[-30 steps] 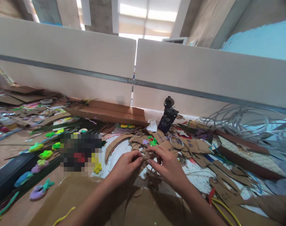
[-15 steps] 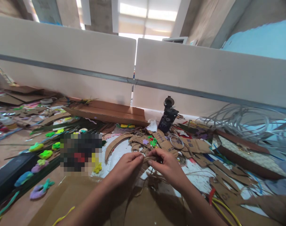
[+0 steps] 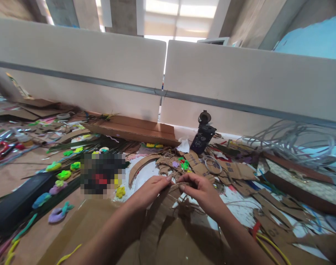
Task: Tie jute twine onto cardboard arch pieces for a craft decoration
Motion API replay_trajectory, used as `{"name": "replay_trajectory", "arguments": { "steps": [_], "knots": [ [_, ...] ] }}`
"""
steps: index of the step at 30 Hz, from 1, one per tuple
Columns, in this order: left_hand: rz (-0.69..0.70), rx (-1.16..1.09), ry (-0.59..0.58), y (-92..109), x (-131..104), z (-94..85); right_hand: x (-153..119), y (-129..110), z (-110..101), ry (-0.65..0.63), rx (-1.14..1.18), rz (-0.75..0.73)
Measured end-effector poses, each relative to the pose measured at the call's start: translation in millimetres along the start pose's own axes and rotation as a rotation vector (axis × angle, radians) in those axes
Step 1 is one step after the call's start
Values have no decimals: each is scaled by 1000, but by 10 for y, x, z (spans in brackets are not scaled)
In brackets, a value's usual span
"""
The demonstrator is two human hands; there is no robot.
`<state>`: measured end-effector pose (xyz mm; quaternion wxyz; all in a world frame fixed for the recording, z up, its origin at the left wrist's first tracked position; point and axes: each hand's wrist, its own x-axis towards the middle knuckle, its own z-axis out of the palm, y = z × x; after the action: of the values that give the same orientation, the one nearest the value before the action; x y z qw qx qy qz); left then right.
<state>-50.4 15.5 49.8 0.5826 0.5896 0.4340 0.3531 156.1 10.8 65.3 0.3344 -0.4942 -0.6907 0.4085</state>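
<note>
Head view: right hand point(image 3: 201, 189) is pinching brown twine point(image 3: 181, 185) between thumb and fingers, low centre, above a brown cardboard sheet point(image 3: 184, 243); left hand point(image 3: 154, 189) is curling just beside it, fingertips partly hidden, so whether it is gripping cannot be told. Fuzzy flowers point(image 3: 64, 175) and a black case point(image 3: 24, 200) are lying leftward; cardboard scraps point(image 3: 240, 171), a brown-and-cream bag point(image 3: 300, 182) and clear tubing point(image 3: 295, 141) are crowding the right. Pale panels point(image 3: 74, 48) are standing behind the worktop, a bright window point(image 3: 181, 16) showing above.
</note>
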Motion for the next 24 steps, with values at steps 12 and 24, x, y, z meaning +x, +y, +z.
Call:
{"name": "replay_trajectory", "arguments": {
  "steps": [12, 24],
  "knots": [
    [9, 3, -96, -5, 20, 19, 12, -5, -7, 16, 12, 3],
    [76, 139, -35, 10, 40, 22, -20, -34, -47, 30, -131, -38]
  ]
}}
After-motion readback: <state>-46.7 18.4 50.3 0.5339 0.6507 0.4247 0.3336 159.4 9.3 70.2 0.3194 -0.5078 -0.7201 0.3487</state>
